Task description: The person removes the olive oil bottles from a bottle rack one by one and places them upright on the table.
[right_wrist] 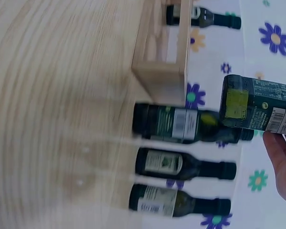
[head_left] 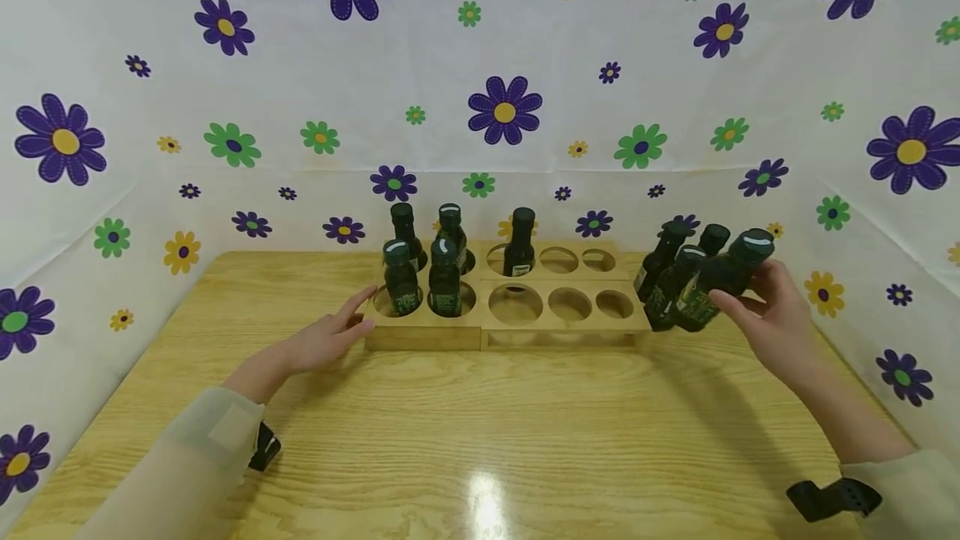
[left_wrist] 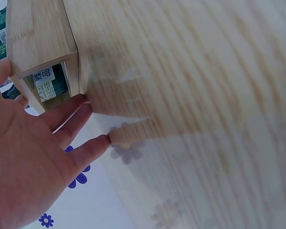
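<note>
Fingers of the right hand (head_left: pixel 780 332): curled round a dark green labelled glass bottle (head_left: pixel 712 286).
Bottle's axis: tilted, base down-left, cap up-right.
Pale wooden round-holed rack (head_left: pixel 423 338): left of the raised bottle.
Left hand (head_left: pixel 318 344): fingers straight against rack's left end, gripping nothing.

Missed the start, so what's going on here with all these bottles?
A person's right hand holds a dark bottle up off the table, near the right end of a wooden rack. The left hand touches the rack's left end. Five bottles stand in it, four at its left and one in the back row farther right; the rest of the rack is empty. Three more bottles stand on the table beside it.
</note>
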Available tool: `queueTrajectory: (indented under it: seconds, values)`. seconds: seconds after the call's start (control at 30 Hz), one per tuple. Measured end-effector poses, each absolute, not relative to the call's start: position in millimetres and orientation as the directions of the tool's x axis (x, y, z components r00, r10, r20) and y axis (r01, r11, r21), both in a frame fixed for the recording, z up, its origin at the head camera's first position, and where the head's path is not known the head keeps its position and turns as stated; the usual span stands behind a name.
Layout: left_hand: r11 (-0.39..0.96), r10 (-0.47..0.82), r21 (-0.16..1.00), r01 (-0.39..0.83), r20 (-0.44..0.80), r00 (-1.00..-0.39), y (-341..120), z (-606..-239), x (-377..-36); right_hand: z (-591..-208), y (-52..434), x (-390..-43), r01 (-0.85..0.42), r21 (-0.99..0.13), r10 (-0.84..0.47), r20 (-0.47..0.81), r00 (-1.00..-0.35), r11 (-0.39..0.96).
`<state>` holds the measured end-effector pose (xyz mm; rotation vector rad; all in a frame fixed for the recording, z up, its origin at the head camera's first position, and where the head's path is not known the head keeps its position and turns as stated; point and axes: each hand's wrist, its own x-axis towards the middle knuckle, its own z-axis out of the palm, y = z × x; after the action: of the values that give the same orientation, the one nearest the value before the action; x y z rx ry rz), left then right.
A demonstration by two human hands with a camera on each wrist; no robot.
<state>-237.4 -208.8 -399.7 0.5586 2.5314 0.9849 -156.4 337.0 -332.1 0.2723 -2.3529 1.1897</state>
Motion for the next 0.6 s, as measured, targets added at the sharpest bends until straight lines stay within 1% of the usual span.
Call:
queueTrajectory:
  seconds: [0.3, 0.43, 0.6]
  values:
    - [0.675, 0.485, 0.701, 0.228, -0.191, -0.853, -209, -402, -240, -341, 367, -150, -0.242, -0.677, 0.078, 0.406, -0.911, 0.695]
    - [0.677, 0.487, 0.698, 0.234, -0.186, -0.854, -209, -403, -241, -348, 376, -153, -0.201, -0.677, 0.080, 0.360, -0.930, 0.708]
    - [0.673, 0.486, 0.703, 0.230, -0.186, -0.854, -209, -403, -241, -355, 382, -159, -0.130, -0.692, 0.071, 0.255, -0.964, 0.710]
